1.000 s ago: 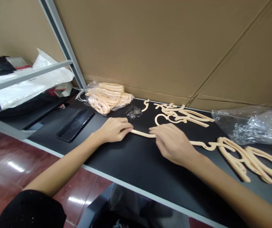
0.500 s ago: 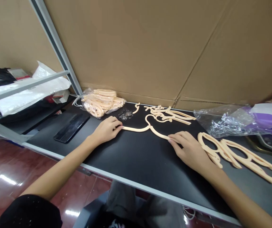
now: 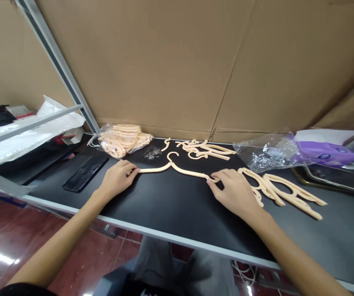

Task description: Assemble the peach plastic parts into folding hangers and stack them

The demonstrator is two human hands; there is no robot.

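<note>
A thin cream hanger-shaped piece (image 3: pixel 177 167) lies flat on the black table (image 3: pixel 171 205), its small hook pointing away from me. My left hand (image 3: pixel 117 179) pinches the piece's left tip between curled fingers. My right hand (image 3: pixel 234 191) grips its right end, fingers bent over it. Just right of that hand lies a stack of similar cream pieces (image 3: pixel 283 191). More loose cream pieces (image 3: pixel 206 149) sit behind the held one, near the cardboard wall.
A clear bag of cream pieces (image 3: pixel 121 140) rests at the back left, with a black phone (image 3: pixel 84 172) in front of it. Crumpled clear plastic (image 3: pixel 265 154) and a purple packet (image 3: pixel 322 152) lie at the right. Cardboard sheets (image 3: pixel 177 65) wall the back; a metal rack (image 3: pixel 31 123) stands left.
My right hand slid rightward along the piece from its middle to its right end. The left hand kept hold of the left tip. The view has pulled back and tilted up.
</note>
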